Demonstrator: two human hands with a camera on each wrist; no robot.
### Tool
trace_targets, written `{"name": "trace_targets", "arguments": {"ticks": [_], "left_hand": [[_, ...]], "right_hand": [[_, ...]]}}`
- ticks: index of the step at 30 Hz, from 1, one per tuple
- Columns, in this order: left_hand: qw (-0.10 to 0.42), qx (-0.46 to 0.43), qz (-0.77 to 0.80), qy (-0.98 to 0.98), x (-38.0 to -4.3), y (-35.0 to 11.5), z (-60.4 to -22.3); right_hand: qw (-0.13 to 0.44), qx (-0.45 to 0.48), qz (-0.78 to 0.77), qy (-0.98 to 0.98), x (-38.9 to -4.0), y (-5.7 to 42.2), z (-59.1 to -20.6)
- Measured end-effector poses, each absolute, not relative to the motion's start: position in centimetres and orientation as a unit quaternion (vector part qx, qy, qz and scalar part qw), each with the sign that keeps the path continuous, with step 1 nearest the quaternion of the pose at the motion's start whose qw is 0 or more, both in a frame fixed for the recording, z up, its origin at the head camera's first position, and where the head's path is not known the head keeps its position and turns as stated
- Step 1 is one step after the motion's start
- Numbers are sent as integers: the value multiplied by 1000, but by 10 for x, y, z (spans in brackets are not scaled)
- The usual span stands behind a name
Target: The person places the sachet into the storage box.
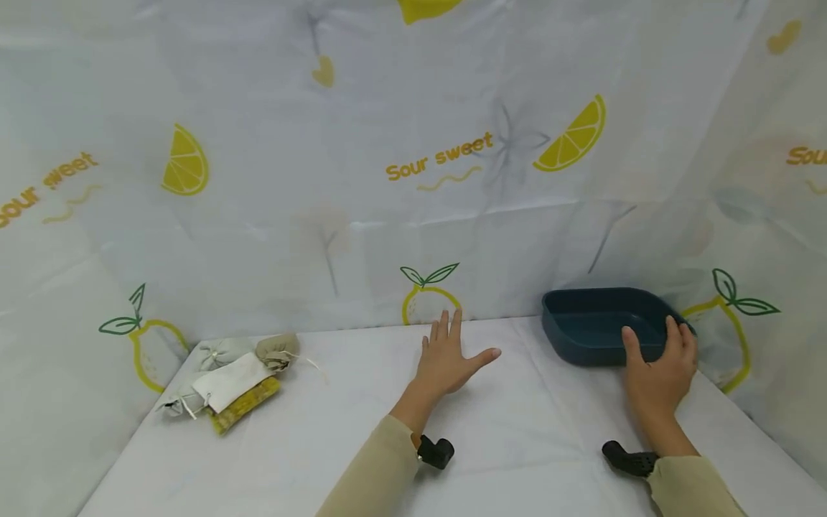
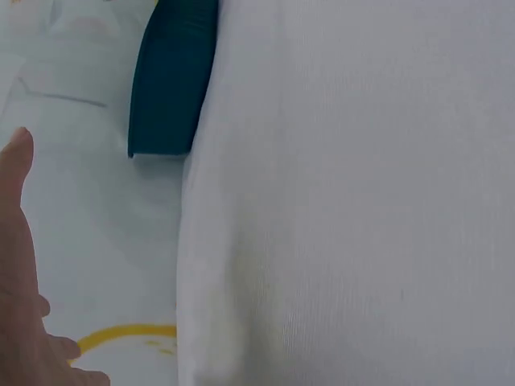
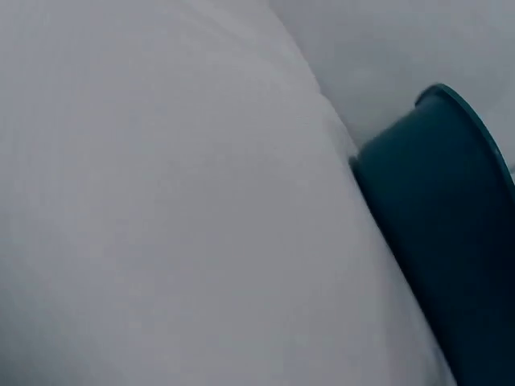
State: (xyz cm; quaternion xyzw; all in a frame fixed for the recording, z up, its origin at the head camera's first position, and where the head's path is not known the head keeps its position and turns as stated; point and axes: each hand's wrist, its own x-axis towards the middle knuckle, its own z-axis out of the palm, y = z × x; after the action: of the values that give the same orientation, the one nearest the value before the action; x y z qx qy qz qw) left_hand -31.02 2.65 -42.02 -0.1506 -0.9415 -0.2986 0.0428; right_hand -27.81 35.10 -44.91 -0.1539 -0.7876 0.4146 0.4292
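a dark blue basin (image 1: 575, 347) is seen at centre right of the head view; by its near right corner the right hand (image 1: 660, 377) is held loosely spread, contact unclear. at lower centre, the left hand (image 1: 444, 365) is held outstretched, with nothing grasped.

From the head, looks forward and down, farthest off, over the bin's (image 1: 594, 332) full length. From the left wrist, turned sideways, faces its left end across the table (image 2: 346, 201). From the right wrist, looks slantwise, nearest to the bin. Between both wrist views, shares that left end.
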Motion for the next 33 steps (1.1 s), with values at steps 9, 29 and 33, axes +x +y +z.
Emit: {"name": "trace_targets", "arguments": {"ticks": [9,29,33], "left_hand": [[53,-163,-345,-923,-319,65,-420],[-33,-144,-511,-847,-325,166,-433],[-19,-154,-532,-832,-325,181,-446]], "right_hand": [[335,-250,496,-761,-286,375,-451],[307,-276,513,-753,-283,375,-454],[310,-279,517,-747,-277,376,-458]]}}
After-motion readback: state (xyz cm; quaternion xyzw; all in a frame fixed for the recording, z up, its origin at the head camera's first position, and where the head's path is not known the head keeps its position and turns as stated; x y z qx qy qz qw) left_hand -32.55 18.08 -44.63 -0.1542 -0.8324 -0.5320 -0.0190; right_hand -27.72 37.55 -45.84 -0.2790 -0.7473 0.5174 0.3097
